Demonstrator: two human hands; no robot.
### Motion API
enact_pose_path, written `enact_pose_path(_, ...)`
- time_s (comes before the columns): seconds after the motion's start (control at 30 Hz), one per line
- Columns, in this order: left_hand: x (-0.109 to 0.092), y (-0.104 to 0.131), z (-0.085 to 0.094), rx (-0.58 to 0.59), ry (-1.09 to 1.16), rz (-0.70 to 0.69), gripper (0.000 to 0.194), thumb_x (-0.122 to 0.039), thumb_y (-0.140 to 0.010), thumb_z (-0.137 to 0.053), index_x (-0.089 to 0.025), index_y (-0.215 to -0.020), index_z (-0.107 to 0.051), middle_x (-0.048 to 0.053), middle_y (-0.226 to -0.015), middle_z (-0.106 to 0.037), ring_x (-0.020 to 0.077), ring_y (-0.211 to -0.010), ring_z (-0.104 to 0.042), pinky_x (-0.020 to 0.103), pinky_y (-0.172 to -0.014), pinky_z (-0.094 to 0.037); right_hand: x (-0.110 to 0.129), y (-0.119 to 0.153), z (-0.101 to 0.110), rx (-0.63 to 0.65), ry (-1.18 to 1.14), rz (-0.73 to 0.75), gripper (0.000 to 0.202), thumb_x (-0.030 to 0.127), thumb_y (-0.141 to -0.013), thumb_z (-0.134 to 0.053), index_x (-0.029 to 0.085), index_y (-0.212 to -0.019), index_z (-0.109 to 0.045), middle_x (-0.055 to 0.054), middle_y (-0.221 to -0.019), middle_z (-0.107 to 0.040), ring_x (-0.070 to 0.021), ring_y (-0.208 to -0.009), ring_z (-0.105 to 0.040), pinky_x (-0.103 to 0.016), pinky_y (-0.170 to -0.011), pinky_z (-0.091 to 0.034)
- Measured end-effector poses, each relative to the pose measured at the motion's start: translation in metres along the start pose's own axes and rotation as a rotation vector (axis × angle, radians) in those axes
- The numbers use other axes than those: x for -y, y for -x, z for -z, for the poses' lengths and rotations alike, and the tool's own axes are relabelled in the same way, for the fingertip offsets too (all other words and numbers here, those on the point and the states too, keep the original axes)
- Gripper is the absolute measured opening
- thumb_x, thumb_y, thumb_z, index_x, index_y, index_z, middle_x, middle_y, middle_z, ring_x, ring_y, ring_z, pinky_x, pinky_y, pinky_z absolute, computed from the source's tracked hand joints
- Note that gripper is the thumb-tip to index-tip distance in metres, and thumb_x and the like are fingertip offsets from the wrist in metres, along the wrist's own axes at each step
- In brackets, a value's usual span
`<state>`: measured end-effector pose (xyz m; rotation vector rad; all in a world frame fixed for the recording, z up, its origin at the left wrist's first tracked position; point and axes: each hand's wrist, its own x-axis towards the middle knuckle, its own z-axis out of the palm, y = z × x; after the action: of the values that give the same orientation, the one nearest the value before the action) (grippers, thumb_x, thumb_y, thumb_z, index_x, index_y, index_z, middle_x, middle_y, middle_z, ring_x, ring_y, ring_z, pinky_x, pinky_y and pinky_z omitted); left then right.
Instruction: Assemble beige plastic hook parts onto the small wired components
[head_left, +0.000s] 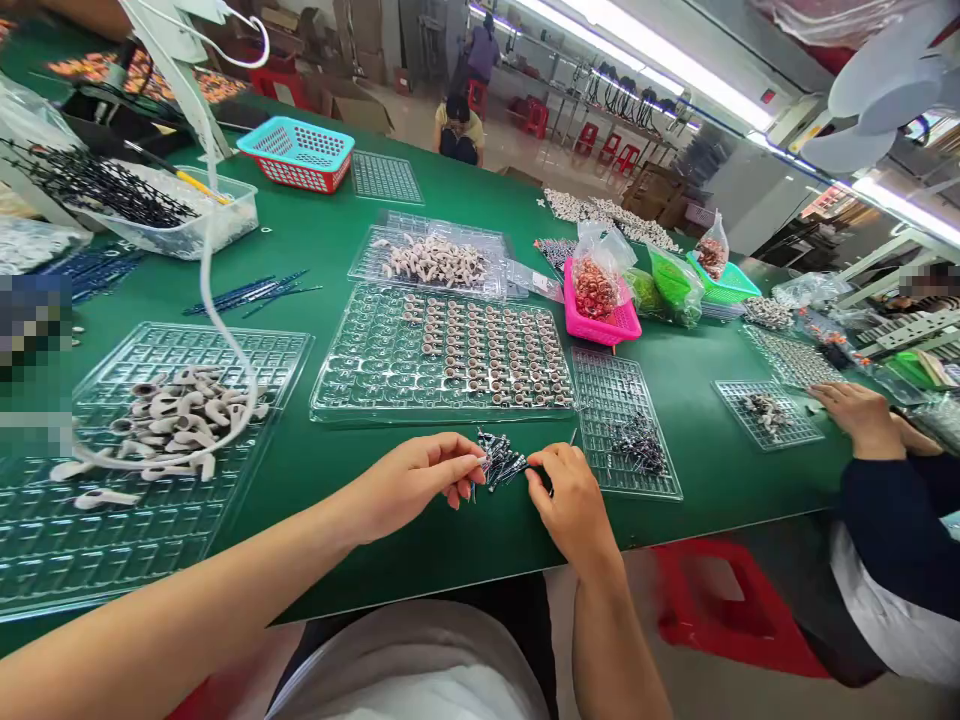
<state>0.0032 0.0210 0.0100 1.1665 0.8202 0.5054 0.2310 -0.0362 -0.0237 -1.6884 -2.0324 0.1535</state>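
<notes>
A small pile of thin dark wired parts with pale ends (501, 462) lies on the green table between my hands. My left hand (427, 478) is at the pile's left side, thumb and forefinger pinched on a small wired part whose details are too fine to make out. At the right edge of the pile is my right hand (568, 497), its fingers closed together and the fingertips touching the parts. A thin stick-like end shows above its knuckles; what it holds is mostly hidden. Just beyond stands a clear compartment tray (375, 360), partly filled with beige earphone-shaped pieces (495, 350).
Left lies a tray (274, 350) of beige shells (184, 415), crossed by a white tube (206, 270). Right, another tray (607, 385) bears dark parts (639, 445). Farther back are a pink basket (600, 325) and a blue basket (296, 140). A co-worker's hand (859, 415) works at right.
</notes>
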Motion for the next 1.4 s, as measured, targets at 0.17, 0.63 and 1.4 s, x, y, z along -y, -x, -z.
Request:
enact_pose_path(0.17, 0.003, -0.003, -0.001, -0.019, 0.166, 0.093, 0.031, -0.036, -0.075, -0.069, -0.013, -0.092, -0.058, 0.008, -0.093, -0.068, 0.0154, -0.072, -0.06, 0.029, -0.064, -0.046, 0.001, 0.001, 0.006, 0.086, -0.035, 0.0, 0.012, 0.01, -0.089, -0.055, 0.021, -0.083, -0.058, -0.004, -0.087, -0.062, -0.0205, -0.084, -0.055, -0.034, -0.077, -0.046)
enact_pose_path(0.63, 0.001, 0.005, 0.001, 0.005, -0.005, 0.005, 0.024, -0.028, -0.073, -0.046, -0.014, -0.083, -0.063, -0.006, -0.056, -0.036, 0.0122, -0.055, -0.03, 0.027, -0.054, -0.025, 0.025, 0.033, 0.01, -0.157, -0.208, 0.124, 0.021, 0.004, -0.087, -0.056, 0.021, -0.099, -0.058, -0.003, -0.087, -0.065, -0.0175, -0.082, -0.061, -0.033, -0.074, -0.051)
enact_pose_path(1.4, -0.007, 0.009, -0.001, 0.091, -0.171, 0.081, 0.028, -0.042, -0.08, -0.063, -0.015, -0.074, -0.062, -0.003, -0.069, -0.05, 0.0134, -0.066, -0.04, 0.026, -0.062, -0.031, 0.046, 0.03, -0.026, -0.366, -0.414, 0.156, 0.032, 0.006, -0.087, -0.063, 0.026, -0.112, -0.059, -0.004, -0.093, -0.067, -0.0178, -0.084, -0.064, -0.036, -0.072, -0.056)
